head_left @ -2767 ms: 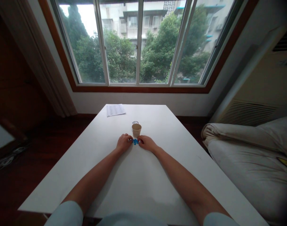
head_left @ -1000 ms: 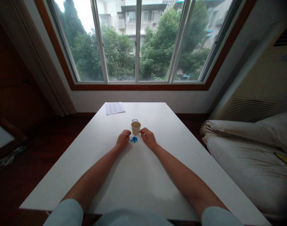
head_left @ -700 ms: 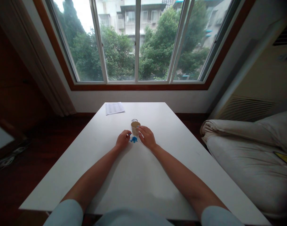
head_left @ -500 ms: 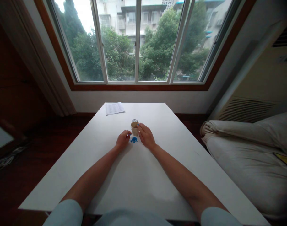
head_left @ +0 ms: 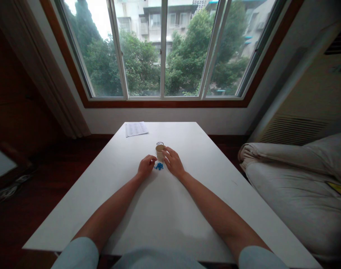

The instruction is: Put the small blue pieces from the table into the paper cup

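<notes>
A small beige cup [head_left: 159,154] stands upright on the white table [head_left: 159,216] in front of me. A loose pile of several small blue pieces [head_left: 159,166] lies just on the near side of it. My right hand [head_left: 174,161] is at the cup's right side, fingers apart, their tips at the rim; whether they press on the cup I cannot tell. To the left of the pile, my left hand [head_left: 147,165] rests low with its fingers curled into a pinch. What they hold, if anything, is too small to make out.
Right behind the cup is a round clear object with a dark rim [head_left: 159,143]. Printed paper sheets [head_left: 136,129] lie at the table's far left corner. A pale covered sofa or bed [head_left: 293,186] stands along the right, and a window [head_left: 162,56] is ahead.
A blue piece at my right fingertips by the cup's rim no longer shows, and those fingers have spread and lowered slightly. Blue at my left fingertips is also out of sight.
</notes>
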### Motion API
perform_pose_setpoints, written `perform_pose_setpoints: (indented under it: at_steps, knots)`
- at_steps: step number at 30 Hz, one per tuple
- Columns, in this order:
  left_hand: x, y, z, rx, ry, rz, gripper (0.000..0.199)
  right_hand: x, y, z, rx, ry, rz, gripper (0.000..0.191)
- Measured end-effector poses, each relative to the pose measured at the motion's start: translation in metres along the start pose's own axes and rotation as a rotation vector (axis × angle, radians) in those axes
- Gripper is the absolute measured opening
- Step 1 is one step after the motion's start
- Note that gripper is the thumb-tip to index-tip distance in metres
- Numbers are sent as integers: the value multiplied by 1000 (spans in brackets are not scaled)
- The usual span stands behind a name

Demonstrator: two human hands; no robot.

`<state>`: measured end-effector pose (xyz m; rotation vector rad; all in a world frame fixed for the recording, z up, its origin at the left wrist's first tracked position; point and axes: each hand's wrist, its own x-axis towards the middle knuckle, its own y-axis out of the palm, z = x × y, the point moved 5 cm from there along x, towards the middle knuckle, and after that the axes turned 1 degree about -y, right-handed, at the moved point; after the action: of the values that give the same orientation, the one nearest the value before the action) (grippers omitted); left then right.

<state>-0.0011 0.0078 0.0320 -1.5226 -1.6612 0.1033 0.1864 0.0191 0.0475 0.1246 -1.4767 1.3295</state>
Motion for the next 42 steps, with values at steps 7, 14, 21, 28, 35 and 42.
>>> perform_pose_setpoints:
  at_steps: [7, 14, 21, 28, 35, 42]
  knots:
    - [0, -8, -6, -5, -23, -41, 29, -1, -15, -11, 61, 149, -108, 31]
    - [-1, -17, -22, 19, 32, -128, 37, -5, -7, -17, 136, 166, -29, 22]
    - [-2, -11, -32, 69, 67, -89, 53, -11, 18, -30, 164, 195, 122, 16]
    - [0, 5, -41, 201, 108, 10, 69, -12, 25, -27, 165, 187, 175, 19]
    - [0, 4, -46, 232, 167, 22, 74, -11, 25, -27, 153, 196, 182, 19]
    - [-2, 5, -42, 242, 140, 32, 76, -12, 25, -27, 142, 200, 180, 15]
